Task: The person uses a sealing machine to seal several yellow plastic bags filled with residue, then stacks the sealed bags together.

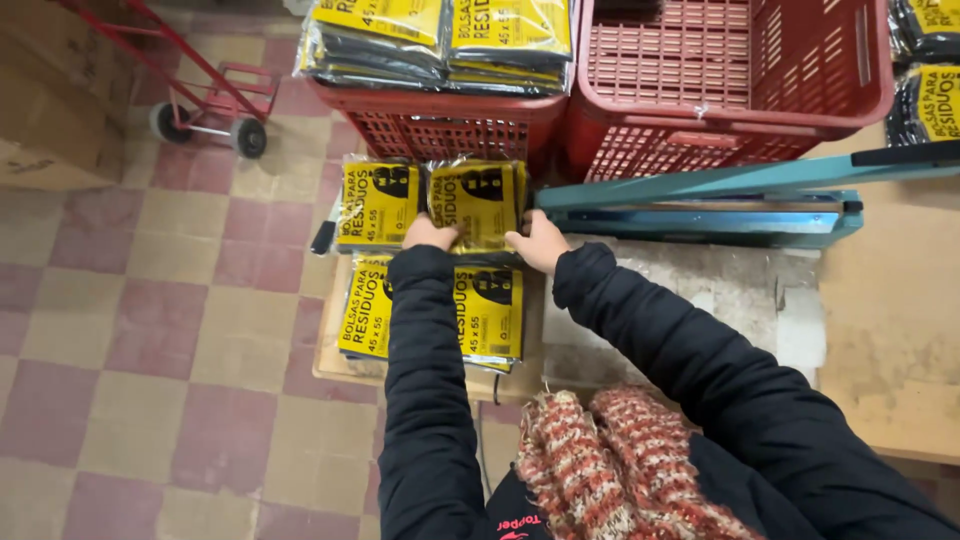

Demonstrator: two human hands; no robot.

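Beyond our hands: two red baskets [720,90], the left one [440,130] loaded with packs. A teal sealer [700,205] sits right of our right hand [537,240]. Both hands, left [428,234] too, are curled onto one yellow pack [478,200]. We count three packs on the board [335,350], one lying under our left sleeve.
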